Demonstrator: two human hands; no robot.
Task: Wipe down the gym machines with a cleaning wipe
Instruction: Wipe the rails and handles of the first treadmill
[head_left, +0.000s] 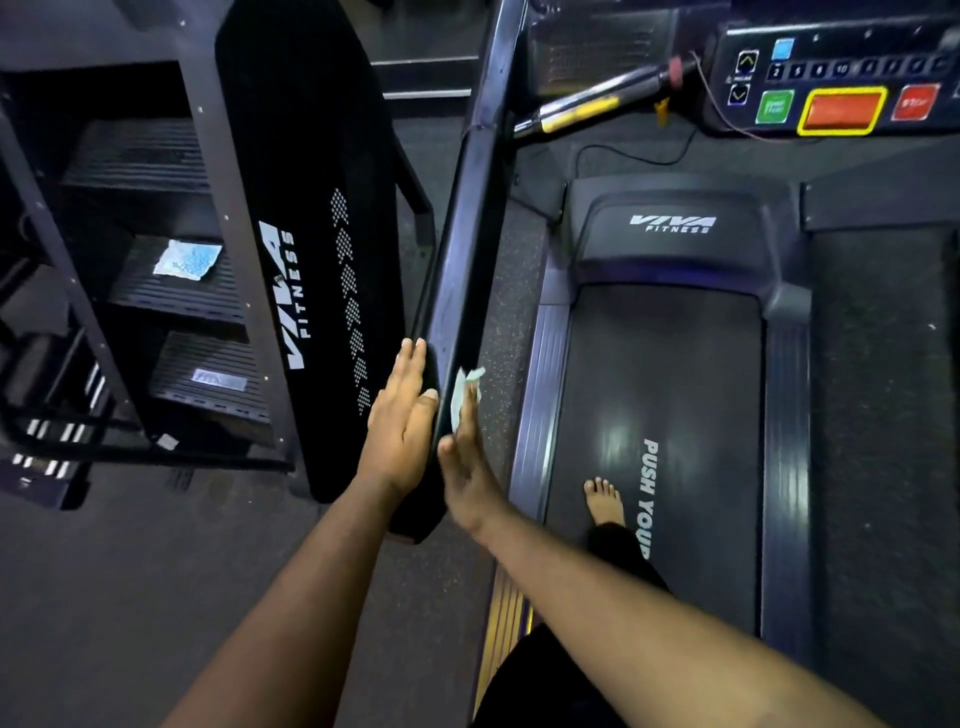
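- Fingers of the left hand (402, 421) lay straight and flat against the handrail's (470, 234) outer side.
- Right hand (467, 467) pressed the wipe (464, 391) to its inner side with straight fingers.

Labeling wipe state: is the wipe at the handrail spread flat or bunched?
Bunched. The wipe shows crumpled folds, pressed against the handrail by the right hand's straight fingers.

Two bare hands, the left hand (402, 415) and the right hand (467, 467), and one bare foot (603, 500). One crumpled white cleaning wipe (464, 395). Two dark gym machines: one black treadmill (670, 244) and one black stair climber (306, 208), each with one white VIVA FITNESS logo. One pale blue square sheet (188, 259) on a step
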